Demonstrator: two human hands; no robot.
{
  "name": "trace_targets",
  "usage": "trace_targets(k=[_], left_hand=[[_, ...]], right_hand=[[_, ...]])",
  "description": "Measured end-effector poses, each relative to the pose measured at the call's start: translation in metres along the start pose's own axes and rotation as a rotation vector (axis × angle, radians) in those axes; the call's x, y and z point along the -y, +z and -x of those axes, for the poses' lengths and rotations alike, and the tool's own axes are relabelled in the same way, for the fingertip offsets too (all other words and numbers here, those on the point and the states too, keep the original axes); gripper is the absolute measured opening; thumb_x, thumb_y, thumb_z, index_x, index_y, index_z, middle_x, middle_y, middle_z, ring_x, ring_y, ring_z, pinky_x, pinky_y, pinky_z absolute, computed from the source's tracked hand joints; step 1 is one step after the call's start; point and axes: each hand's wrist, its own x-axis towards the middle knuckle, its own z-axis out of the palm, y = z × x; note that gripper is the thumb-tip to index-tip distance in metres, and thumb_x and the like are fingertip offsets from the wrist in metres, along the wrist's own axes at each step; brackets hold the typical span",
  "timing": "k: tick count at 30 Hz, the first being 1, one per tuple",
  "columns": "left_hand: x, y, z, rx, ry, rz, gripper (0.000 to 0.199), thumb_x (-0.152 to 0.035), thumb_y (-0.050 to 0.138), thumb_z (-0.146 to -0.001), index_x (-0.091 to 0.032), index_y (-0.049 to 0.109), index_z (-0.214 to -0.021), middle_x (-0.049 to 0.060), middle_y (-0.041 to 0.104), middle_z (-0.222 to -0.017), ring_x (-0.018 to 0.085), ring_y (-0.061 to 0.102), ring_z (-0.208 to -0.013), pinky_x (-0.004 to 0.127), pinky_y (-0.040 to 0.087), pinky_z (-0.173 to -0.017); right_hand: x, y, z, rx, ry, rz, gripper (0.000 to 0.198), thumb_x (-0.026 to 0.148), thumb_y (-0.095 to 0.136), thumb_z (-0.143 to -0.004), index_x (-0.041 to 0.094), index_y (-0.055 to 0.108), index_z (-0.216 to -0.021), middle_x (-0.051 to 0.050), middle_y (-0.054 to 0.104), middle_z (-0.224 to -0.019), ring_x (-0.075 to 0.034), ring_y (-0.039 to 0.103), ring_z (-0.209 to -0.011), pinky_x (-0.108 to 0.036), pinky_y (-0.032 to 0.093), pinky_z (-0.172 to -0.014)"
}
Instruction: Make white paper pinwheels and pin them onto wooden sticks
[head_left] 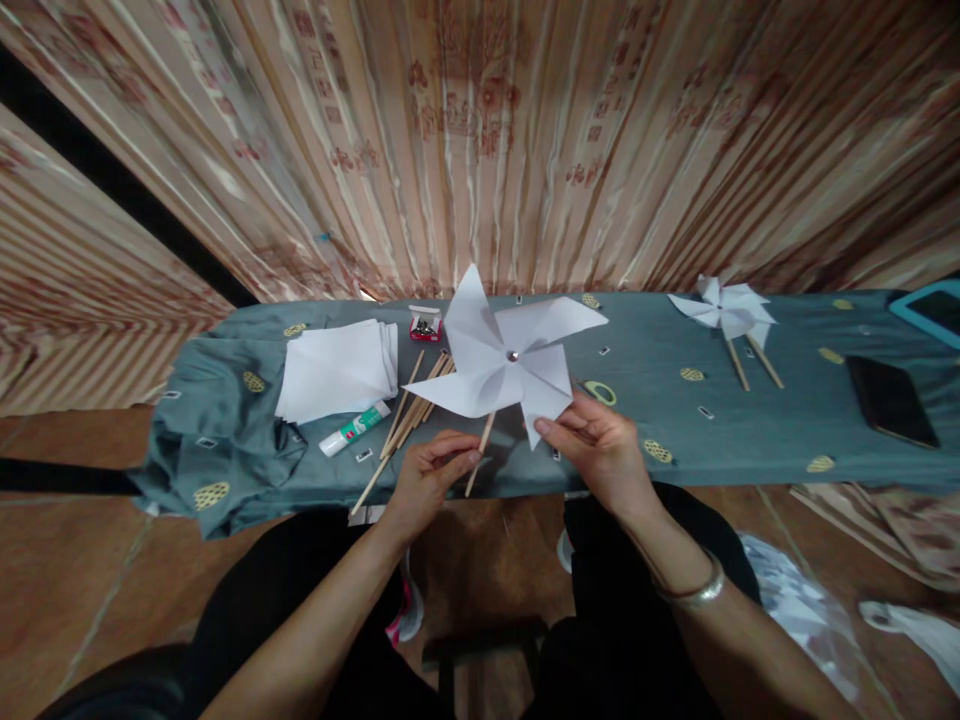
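Note:
A white paper pinwheel (pixel 480 350) with a shiny pin at its centre is held up above the cloth, its blades facing me. My left hand (pixel 435 475) pinches the pinwheel's wooden stick (pixel 486 434) below the blades. With thumb and fingers, my right hand (pixel 604 445) grips the lower right blade near its tip. Just left of the pinwheel lie several loose wooden sticks (pixel 409 415), partly hidden by a blade. Behind them stands an open small red box (pixel 426 326) of metal pins.
Left on the grey-green cloth (pixel 637 350) are a stack of white paper (pixel 337 370) and a glue stick (pixel 355 430). Finished-looking pinwheels (pixel 731 308) lie right, near a dark phone (pixel 892 400) and a blue-edged device (pixel 930 308). Scissors handles (pixel 600 392) show behind my right hand.

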Motion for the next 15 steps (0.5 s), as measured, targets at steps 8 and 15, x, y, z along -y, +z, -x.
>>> trace_targets(k=[8,15], left_hand=[[0.007,0.009,-0.002,0.016,-0.026,0.105,0.023,-0.038,0.079,-0.068,-0.019,0.079,-0.082,0.004,0.072,-0.085,0.019,0.064,-0.084,0.031,0.048,-0.083],[0.017,0.018,-0.006,-0.086,-0.147,0.28,0.03,-0.038,0.085,-0.059,-0.019,0.079,-0.082,0.004,0.076,-0.08,0.018,0.067,-0.079,0.032,0.05,-0.084]], right_hand=[[-0.015,0.016,0.008,0.201,-0.047,0.251,0.024,0.041,0.075,-0.075,0.021,0.072,-0.087,-0.004,0.076,-0.077,-0.019,0.07,-0.071,-0.031,0.053,-0.069],[-0.019,0.018,0.01,0.202,-0.04,0.6,0.018,0.039,0.073,-0.078,0.021,0.072,-0.08,-0.001,0.074,-0.075,-0.015,0.064,-0.067,-0.027,0.046,-0.064]])
